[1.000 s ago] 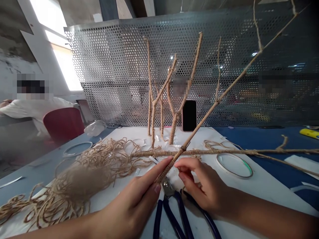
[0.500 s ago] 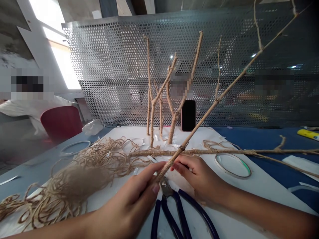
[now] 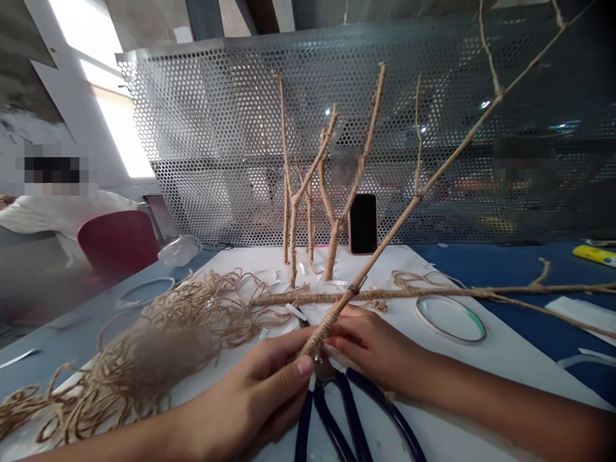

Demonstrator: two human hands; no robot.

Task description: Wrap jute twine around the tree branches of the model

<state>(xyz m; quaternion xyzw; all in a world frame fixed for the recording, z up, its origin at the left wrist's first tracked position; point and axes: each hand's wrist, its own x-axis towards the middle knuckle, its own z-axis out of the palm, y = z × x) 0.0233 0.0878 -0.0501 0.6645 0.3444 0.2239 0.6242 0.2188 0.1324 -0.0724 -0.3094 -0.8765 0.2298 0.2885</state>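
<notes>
My left hand (image 3: 260, 398) is closed on the lower end of a long thin branch (image 3: 418, 196), whose bottom part is wound with jute twine. The branch slants up to the right, far above the table. My right hand (image 3: 370, 346) pinches the wrapped part just right of the left thumb. Beneath both hands lie pliers with dark blue handles (image 3: 332, 417). A tangled heap of jute twine (image 3: 144, 346) spreads to the left. A second twine-wrapped branch (image 3: 433, 293) lies flat across the white sheet behind my hands.
Several twine-wrapped twigs (image 3: 308, 192) stand upright before a perforated metal screen (image 3: 216, 141), beside a black phone (image 3: 363, 223). A tape ring (image 3: 451, 318) lies to the right, another (image 3: 144, 290) to the left. A person in white sits by a red chair (image 3: 118, 244) at far left.
My right hand has slid down the branch toward my left hand and now grips the wrapped part. My left fingers have curled tighter round the branch end.
</notes>
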